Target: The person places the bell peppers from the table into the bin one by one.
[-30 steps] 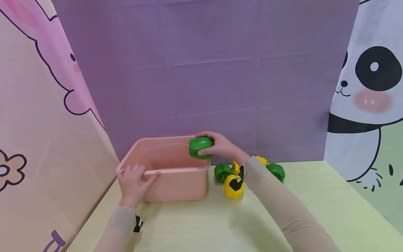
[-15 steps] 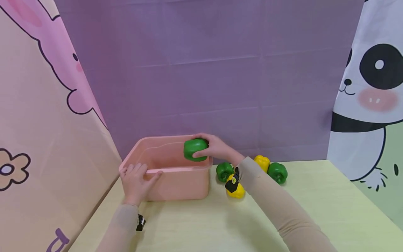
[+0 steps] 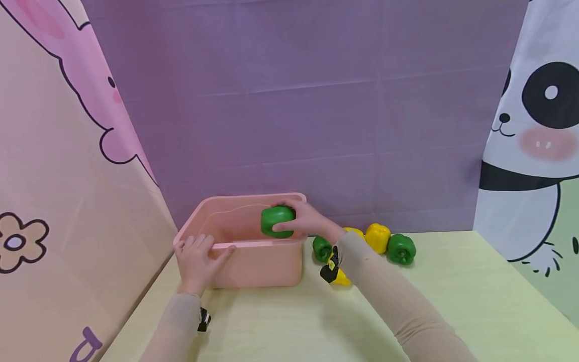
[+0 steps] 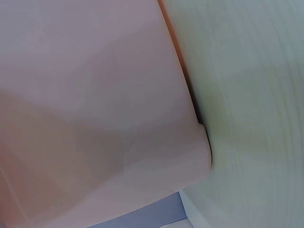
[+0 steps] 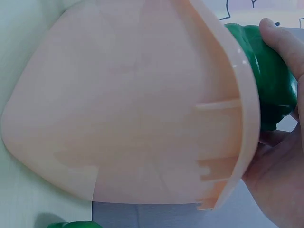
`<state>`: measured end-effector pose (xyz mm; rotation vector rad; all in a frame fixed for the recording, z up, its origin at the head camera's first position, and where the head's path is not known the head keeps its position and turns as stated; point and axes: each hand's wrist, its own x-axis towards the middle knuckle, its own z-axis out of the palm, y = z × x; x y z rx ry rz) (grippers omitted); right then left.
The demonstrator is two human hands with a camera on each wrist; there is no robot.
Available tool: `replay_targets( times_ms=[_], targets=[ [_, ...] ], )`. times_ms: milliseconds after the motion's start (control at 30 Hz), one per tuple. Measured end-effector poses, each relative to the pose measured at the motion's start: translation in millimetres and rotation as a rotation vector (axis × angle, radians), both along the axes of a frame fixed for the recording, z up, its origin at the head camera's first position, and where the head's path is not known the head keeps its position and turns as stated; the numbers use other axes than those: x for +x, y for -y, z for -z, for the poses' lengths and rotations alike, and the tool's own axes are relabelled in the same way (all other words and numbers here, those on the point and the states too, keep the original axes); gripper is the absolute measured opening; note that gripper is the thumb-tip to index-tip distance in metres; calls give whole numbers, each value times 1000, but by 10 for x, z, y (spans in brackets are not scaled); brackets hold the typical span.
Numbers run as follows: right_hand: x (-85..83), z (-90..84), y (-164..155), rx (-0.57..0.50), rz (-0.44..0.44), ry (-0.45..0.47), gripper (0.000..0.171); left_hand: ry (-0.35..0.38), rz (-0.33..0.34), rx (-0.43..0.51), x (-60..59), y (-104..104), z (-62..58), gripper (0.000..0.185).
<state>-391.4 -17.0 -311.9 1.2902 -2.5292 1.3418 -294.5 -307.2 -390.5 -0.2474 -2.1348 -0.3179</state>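
A pink plastic bin stands on the pale yellow table at the back left. My right hand grips a green toy pepper just inside the bin's right end, below its rim. The right wrist view shows the same green pepper behind the bin's wall, with my fingers curled round it. My left hand rests on the bin's near left rim, thumb along the edge. The left wrist view shows only the bin's outer wall and the table.
Right of the bin lie more toy peppers: a green one, a yellow one, another green one, and a yellow one partly under my right forearm. Cartoon-printed panels close the left, back and right sides.
My right hand has carried the green pepper leftwards and down, from above the bin's right rim to inside it. The left hand stays on the rim.
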Motion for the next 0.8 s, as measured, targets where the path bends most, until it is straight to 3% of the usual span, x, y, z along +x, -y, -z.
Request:
replay_targets(
  times_ms=[433, 800],
  targets=[
    [54, 24, 29, 28, -16, 32, 56, -37, 14, -4, -38, -15, -29, 59],
    [71, 121, 46, 111, -36, -121, 54, -19, -2, -5, -28, 8, 14, 57]
  ],
)
